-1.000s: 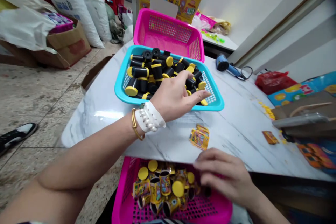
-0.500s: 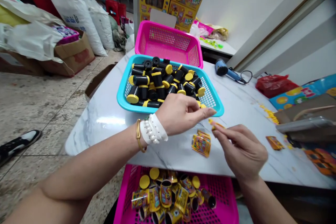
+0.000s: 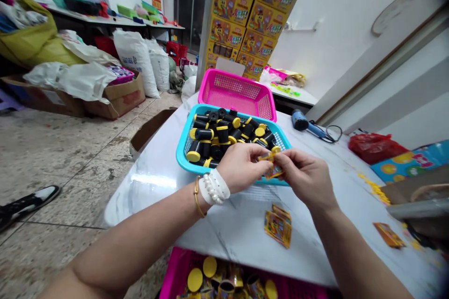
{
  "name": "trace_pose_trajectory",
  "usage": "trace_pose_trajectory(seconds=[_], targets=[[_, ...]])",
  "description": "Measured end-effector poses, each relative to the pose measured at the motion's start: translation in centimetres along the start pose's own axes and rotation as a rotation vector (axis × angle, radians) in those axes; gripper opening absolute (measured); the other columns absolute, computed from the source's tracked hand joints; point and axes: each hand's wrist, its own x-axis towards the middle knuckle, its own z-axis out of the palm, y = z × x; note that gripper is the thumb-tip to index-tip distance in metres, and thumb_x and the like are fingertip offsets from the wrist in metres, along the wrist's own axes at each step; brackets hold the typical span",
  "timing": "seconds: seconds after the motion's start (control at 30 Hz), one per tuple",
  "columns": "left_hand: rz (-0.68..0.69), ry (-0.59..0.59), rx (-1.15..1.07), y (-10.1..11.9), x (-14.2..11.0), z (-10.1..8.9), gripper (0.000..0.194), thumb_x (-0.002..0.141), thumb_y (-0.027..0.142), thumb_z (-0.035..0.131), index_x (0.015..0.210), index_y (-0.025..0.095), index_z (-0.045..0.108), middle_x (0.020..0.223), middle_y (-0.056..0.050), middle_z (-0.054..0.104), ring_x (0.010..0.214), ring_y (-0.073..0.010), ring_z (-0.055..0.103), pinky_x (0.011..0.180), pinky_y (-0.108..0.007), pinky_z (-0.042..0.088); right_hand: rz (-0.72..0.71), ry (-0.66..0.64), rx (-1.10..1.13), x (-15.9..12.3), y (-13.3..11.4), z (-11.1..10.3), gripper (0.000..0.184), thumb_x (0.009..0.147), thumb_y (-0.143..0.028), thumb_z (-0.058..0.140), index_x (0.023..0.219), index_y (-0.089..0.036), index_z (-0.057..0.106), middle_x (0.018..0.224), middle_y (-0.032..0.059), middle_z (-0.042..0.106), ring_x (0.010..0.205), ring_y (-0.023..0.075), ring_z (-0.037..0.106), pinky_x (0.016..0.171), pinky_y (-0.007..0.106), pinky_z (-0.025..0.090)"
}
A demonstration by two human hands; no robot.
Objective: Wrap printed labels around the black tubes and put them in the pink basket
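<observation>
My left hand, with white and pearl bands at the wrist, pinches a small yellow-orange printed label. On the label's other side my right hand grips it between thumb and fingers. Both hands are over the near right edge of a turquoise basket, heaped with black cylindrical cups with yellow ends. More flat printed labels lie in a small pile on the marbled table below my hands. Label-wrapped cups and yellow discs fill a pink basket at the bottom.
Behind the turquoise basket stands another pink basket, with stacked yellow boxes beyond. A blue heat gun with a cord lies at right, near a red plastic bag. Another label pile sits far right.
My hands have come together over the basket edge, both now on the label that my right hand held apart. The camera view has tilted up and shifted left.
</observation>
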Motion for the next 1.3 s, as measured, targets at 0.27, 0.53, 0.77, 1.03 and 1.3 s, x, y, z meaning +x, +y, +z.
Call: trace_pose_trajectory(seconds=[0.27,0.53,0.77,1.03,1.3], targets=[[-0.063,0.271,-0.226,0.0,-0.2,0.9,0.025,0.08,0.023,0.066,0.102,0.018,0.054,0.064,0.007,0.063,0.04,-0.0069,0.051,0.044,-0.019,0.042,0.03,0.299,0.057,-0.1,1.0,1.2,0.037,0.081,-0.051,0.075,0.077,-0.014,0.071,0.055,-0.0009,0.063,0.042,0.0104,0.052,0.036,0.02,0.039],[0.079,0.261,-0.06,-0.1,-1.3,1.5,0.034,0.09,0.044,0.062,0.073,0.017,0.072,0.056,0.001,0.056,0.049,-0.0097,0.048,0.047,-0.022,0.039,-0.096,0.499,-0.082,-1.1,1.2,1.0,0.045,0.087,-0.055,0.069,0.065,-0.016,0.064,0.046,-0.0041,0.052,0.042,0.009,0.045,0.04,0.022,0.038],[0.032,0.271,-0.151,-0.1,-1.2,1.8,0.026,0.084,0.041,0.071,0.077,0.017,0.078,0.067,-0.003,0.068,0.06,-0.0131,0.058,0.051,-0.023,0.045,-0.186,0.545,-0.116,-1.7,1.4,1.6,0.041,0.088,-0.052,0.069,0.068,-0.017,0.066,0.048,-0.0041,0.054,0.043,0.0099,0.048,0.042,0.023,0.039],[0.026,0.269,-0.199,-0.2,-0.9,1.7,0.019,0.072,0.034,0.084,0.081,0.017,0.081,0.082,-0.006,0.073,0.075,-0.0158,0.066,0.069,-0.028,0.054,-0.447,0.537,-0.234,-2.0,2.1,2.0,0.024,0.092,-0.034,0.068,0.073,-0.02,0.068,0.066,-0.0007,0.065,0.057,0.0127,0.058,0.057,0.026,0.049],[-0.179,0.195,-0.387,1.0,-0.8,1.0,0.012,0.071,0.026,0.084,0.07,0.016,0.078,0.064,-0.001,0.068,0.055,-0.0084,0.057,0.054,-0.022,0.048,-0.544,0.471,-0.264,-2.2,1.2,2.2,0.017,0.091,-0.025,0.068,0.075,-0.021,0.069,0.066,-0.0012,0.065,0.058,0.013,0.058,0.058,0.027,0.049]])
